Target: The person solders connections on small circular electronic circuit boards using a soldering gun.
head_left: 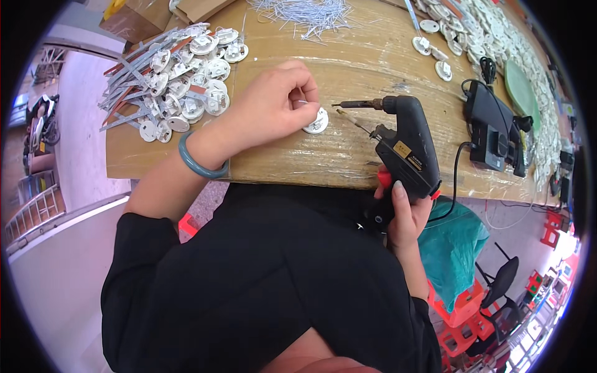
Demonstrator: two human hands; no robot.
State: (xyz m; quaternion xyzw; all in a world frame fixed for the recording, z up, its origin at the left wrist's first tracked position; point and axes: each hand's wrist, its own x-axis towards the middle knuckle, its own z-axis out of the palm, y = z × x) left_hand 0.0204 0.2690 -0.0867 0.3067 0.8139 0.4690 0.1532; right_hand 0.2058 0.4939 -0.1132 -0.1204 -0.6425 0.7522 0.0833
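Observation:
My left hand (273,102) is over the table with thumb and fingertips pinched together. A short bit of thin white wire (302,101) shows between them. Just under the fingertips lies a round white disc part (320,123), partly hidden by the hand. My right hand (407,214) grips a black soldering gun (407,146) with a red trigger, close to the table's front edge. The gun's dark tip (339,105) points left, a short gap from the disc, and a thin feed tube ends close to that tip.
At the left lies a heap of white discs (186,81) with flat grey and brown strips. Cut white wires (305,15) are piled at the far side. More discs (491,37) fill the far right, near a black power unit (491,121) and a green tray (519,87). A black cable (456,186) trails from the gun.

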